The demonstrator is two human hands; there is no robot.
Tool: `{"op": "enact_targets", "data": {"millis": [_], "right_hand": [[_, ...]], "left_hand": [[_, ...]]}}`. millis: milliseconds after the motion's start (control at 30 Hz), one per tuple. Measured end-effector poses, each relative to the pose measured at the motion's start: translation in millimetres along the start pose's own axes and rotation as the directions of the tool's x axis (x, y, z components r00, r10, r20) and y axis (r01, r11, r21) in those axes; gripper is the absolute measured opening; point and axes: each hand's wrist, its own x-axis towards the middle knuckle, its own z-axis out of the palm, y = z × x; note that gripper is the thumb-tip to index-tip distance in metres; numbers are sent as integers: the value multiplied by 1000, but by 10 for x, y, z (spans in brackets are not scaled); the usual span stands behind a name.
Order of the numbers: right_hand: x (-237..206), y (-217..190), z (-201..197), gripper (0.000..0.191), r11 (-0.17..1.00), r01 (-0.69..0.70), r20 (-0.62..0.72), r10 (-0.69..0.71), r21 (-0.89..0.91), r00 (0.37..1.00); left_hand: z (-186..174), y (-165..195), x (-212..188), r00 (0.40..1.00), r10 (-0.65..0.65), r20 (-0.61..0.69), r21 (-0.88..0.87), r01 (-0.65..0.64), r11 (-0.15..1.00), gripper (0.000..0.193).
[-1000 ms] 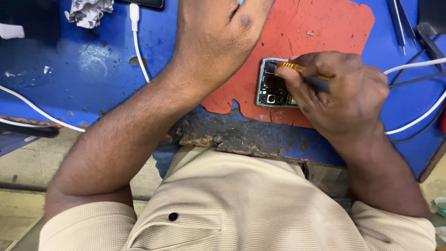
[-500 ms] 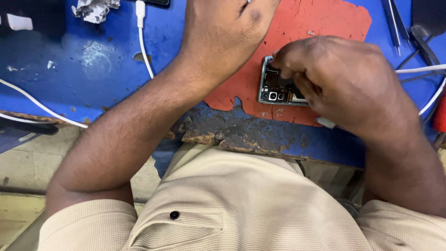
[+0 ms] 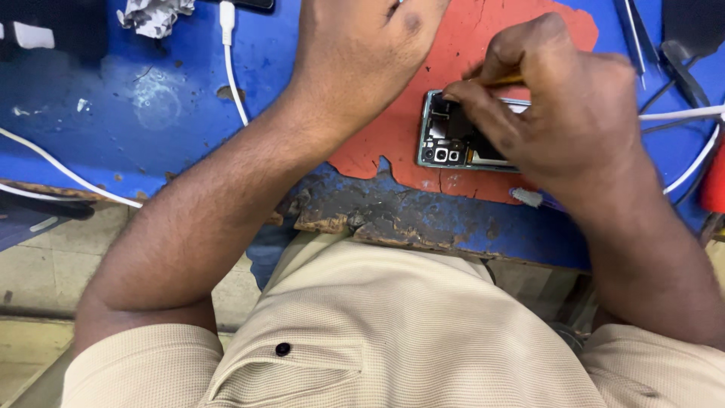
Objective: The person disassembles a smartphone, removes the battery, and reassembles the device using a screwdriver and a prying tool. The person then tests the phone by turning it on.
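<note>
An opened phone with its back off lies on a worn red mat on the blue bench. My right hand covers most of the phone and pinches a thin yellow-handled tool, whose tip is hidden among the phone's insides. My left hand rests palm down on the mat just left of the phone; its fingers run out of the top of the view, so what they touch is hidden.
A white cable crosses the blue bench top at the left, and a crumpled paper lies at the back left. More white cables and metal tweezers lie at the right. The bench's front edge is chipped and rusty.
My right hand has shifted up over the phone, turning so its fingers press down with the tool. The left hand has stayed in place.
</note>
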Motion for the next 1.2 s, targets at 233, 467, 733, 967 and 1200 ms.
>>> {"op": "enact_targets", "data": {"millis": [233,467,733,967,1200], "right_hand": [[84,-69,43,34,997,43,-29,-41,66,999],[155,-100,-30,37,998,-49,13,49,-35,999],[120,-116,-46,31,993,53,3,-54,102,999],[76,-59,2,44,999,20,-33,-18,35,999],[19,-12,58,39,996,22,-24,-20,90,1000]], "left_hand": [[-1,0,14,984,-169,55,-80,173,982,22],[-4,22,5,990,-140,19,-115,141,983,17],[-8,7,17,991,-130,31,-74,132,988,23],[7,18,19,984,-171,43,-87,175,981,27],[12,34,38,990,-138,39,-85,141,986,23]]}}
